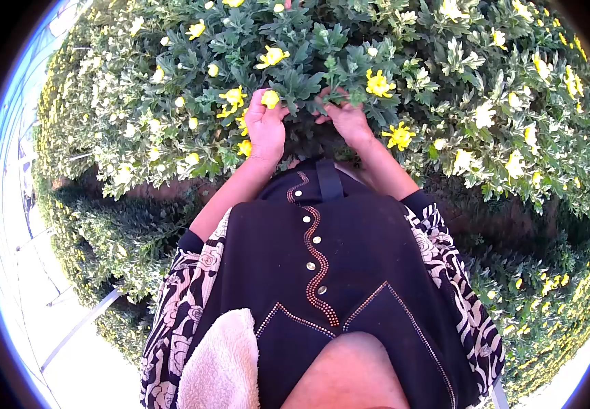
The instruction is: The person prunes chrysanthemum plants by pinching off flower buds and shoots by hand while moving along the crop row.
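Note:
My left hand (266, 129) is closed at a yellow chrysanthemum (270, 99), its part-open head showing at the fingertips. A short way to the right, my right hand (351, 121) has its fingers curled in a pinch on a green leafy shoot (331, 71); leaves partly cover these fingertips. Near the left hand are more yellow blooms (233, 99), and another open flower (272, 56) stands just beyond it. Close to the right hand are two open yellow flowers, a higher bloom (379, 84) and a lower bloom (399, 136).
Dense chrysanthemum plants (445, 88) with pale buds fill the bed ahead and to both sides. Dark gaps (513, 211) of soil lie between the rows, with another planted row (547, 293) behind. A pale pole (80, 330) slants at the left edge.

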Available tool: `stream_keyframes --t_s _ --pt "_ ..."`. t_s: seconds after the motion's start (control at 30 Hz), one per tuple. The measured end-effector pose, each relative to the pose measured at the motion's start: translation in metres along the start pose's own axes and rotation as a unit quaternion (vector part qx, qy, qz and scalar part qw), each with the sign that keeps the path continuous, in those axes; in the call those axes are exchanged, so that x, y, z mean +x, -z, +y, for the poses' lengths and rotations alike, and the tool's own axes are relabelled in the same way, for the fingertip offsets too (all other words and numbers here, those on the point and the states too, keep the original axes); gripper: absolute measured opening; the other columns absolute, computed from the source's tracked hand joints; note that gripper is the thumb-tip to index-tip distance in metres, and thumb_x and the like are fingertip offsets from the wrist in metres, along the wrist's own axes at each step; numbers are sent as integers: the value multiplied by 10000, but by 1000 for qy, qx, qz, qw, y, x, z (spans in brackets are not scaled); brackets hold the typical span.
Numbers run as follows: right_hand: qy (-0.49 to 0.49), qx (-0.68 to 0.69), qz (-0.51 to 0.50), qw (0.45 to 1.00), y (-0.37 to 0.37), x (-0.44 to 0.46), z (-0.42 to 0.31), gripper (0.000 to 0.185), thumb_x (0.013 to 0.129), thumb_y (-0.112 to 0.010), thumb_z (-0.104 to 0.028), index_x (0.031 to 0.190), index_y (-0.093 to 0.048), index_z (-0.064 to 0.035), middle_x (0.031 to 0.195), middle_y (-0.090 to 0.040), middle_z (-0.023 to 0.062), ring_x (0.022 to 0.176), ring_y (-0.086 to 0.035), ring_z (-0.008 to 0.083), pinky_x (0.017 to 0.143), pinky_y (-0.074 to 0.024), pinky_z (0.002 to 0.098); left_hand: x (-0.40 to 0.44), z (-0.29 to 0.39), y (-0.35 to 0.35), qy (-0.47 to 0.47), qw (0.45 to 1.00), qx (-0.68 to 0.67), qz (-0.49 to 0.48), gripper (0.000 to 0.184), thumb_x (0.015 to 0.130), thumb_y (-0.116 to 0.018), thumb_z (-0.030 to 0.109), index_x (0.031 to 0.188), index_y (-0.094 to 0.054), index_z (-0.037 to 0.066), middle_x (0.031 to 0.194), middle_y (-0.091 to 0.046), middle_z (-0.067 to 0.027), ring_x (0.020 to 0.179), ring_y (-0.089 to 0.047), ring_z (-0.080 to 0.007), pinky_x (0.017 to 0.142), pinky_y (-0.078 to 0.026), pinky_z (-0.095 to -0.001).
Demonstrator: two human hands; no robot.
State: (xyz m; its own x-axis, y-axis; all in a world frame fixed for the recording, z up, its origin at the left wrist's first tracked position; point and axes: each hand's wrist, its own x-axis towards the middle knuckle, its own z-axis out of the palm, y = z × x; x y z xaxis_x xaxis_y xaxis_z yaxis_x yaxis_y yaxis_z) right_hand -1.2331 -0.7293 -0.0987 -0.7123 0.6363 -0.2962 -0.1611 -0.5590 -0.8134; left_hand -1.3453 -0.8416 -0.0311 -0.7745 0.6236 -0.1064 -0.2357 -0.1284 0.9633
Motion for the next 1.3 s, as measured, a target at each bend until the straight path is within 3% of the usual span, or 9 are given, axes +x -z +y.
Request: stream_keyframes --t_s 0.17,0.27,0.37,0.43,0.57,0.8,0.93,1.1,1.3 --pt "-52 -181 110 976 36 24 24 119 908 -647 -114 1010 -633 -56 892 -673 62 762 -676 228 640 -579 316 -6 3 5 -11 999 -27 -27 124 981 -473 23 1081 -546 31 1062 -616 -54 959 -611 -157 871 -550 -389" --pt "-47 -553 242 796 77 24 48 157 869 -656 -89 1022 -643 -53 890 -687 119 817 -672 338 766 -565 394 -12 1 9 -20 999 6 -35 121 984 -474 28 1081 -547 42 1057 -613 -38 939 -600 -135 860 -544 -359" --pt "21 -678 -2 735 85 3 26 259 840 -648 -89 1096 -633 -50 1014 -662 190 954 -627 407 892 -499 432 -14 -3 16 -21 998 49 -46 87 976 -516 51 1049 -563 54 1002 -615 -9 917 -579 -94 810 -512 -283" --pt "-63 -792 -245 555 83 0 30 302 832 -613 -57 1133 -633 -39 1147 -618 202 1061 -588 403 919 -480 439 -15 -3 19 -25 994 95 -50 123 977 -530 117 1074 -577 57 972 -613 -3 938 -565 -88 817 -476 -260" --pt "99 -227 -85 965 38 25 24 474 890 -555 -30 1351 -445 -18 1307 -547 168 1204 -546 261 999 -436 348 -14 21 -5 -33 990 131 -32 245 985 -512 222 1130 -566 33 917 -603 -21 914 -537 -104 834 -426 -272" --pt "221 -226 50 947 -29 104 -37 426 888 -619 -88 1294 -496 -58 1101 -645 101 920 -610 181 823 -483 312 11 25 -17 -48 982 185 14 634 839 -688 65 1396 -385 63 1215 -514 -174 981 -590 -215 865 -490 -341" --pt "185 -142 12 972 -28 120 -34 196 847 -672 -16 1040 -659 -45 870 -659 -13 733 -552 49 662 -464 218 31 39 -21 -78 986 145 4 439 989 -469 255 1372 -446 42 1352 -467 -104 1211 -469 -191 1071 -334 -358" --pt "196 -108 -20 974 -21 123 -16 145 873 -651 -10 1008 -631 -58 871 -652 -22 730 -556 42 657 -453 201 63 48 -23 112 993 -25 20 376 1023 -378 360 1126 -565 51 909 -702 -85 904 -637 -183 911 -450 -333" --pt "39 44 11 998 -31 98 -43 78 849 -716 -105 876 -650 -73 763 -660 13 601 -619 100 496 -487 245 66 32 -27 136 966 214 -59 223 848 -674 87 1062 -625 43 825 -675 -43 718 -636 -133 648 -493 -259"
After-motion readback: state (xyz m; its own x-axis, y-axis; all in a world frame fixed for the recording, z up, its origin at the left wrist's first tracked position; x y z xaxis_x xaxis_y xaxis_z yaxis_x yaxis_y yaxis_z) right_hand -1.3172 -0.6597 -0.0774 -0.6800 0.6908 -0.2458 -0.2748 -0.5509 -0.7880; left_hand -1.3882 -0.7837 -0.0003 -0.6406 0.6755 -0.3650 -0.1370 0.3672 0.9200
